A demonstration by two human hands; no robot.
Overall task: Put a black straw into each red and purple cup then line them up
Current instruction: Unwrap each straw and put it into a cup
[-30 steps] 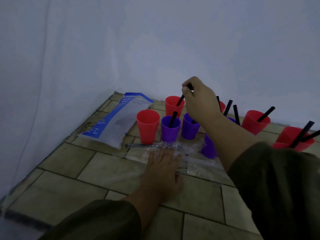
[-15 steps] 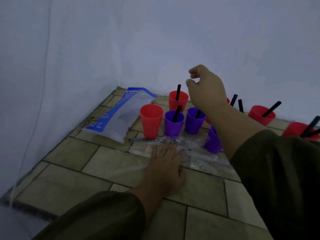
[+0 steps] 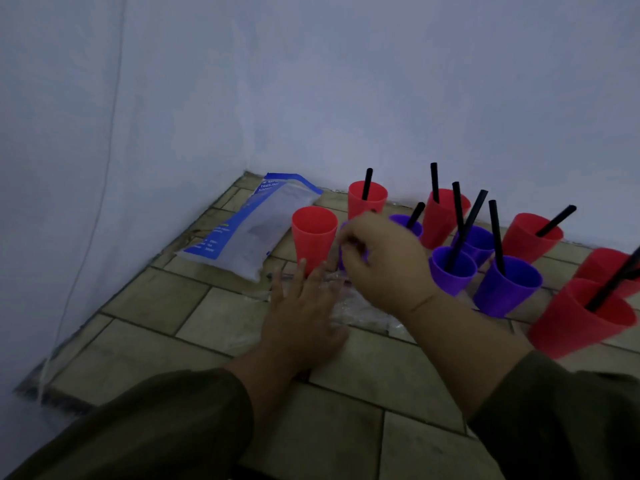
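Note:
Several red and purple cups stand on the tiled floor, most with a black straw in them. The leftmost red cup (image 3: pixel 313 237) holds no straw. The red cup (image 3: pixel 367 199) behind it has an upright straw (image 3: pixel 366 183). My left hand (image 3: pixel 301 317) lies flat, fingers spread, on a clear plastic straw bag (image 3: pixel 363 311). My right hand (image 3: pixel 384 265) hovers over the bag's far edge with curled fingers and nothing visible in them. It hides most of a purple cup (image 3: pixel 341 259). More purple cups (image 3: pixel 452 271) (image 3: pixel 505 285) stand to the right.
A blue and white plastic pouch (image 3: pixel 249 233) lies in the corner left of the cups. White walls close in at the back and left. Further red cups (image 3: pixel 581 317) (image 3: pixel 530 237) with straws stand at the right. Bare tiles (image 3: pixel 156 299) lie in front and to the left.
My right hand let go of the straw in the back red cup and came down toward the clear bag. My left hand stayed flat on the bag. The view shifted left.

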